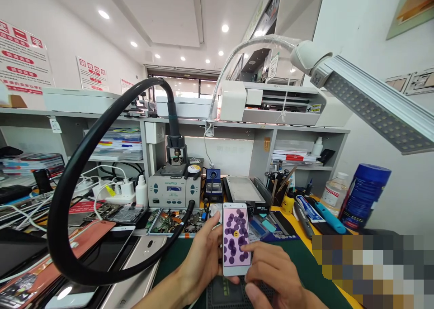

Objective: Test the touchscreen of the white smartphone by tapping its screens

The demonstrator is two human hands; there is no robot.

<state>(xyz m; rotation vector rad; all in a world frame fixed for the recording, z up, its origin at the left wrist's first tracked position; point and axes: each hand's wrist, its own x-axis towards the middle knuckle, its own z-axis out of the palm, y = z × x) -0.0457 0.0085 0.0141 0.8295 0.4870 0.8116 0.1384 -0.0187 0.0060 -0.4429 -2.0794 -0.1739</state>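
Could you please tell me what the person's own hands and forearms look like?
The left grip and right grip are bare hands, with no gloves or rings visible. The left forearm shows no sleeve or watch; the right wrist, cut off by the frame, looks uncovered too.

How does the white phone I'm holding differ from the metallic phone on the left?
The white phone shows a lit front; the metallic phone shows its back. The white phone is held in your left hand; the metallic phone lies partly behind a black hose. Both are Mi-branded.
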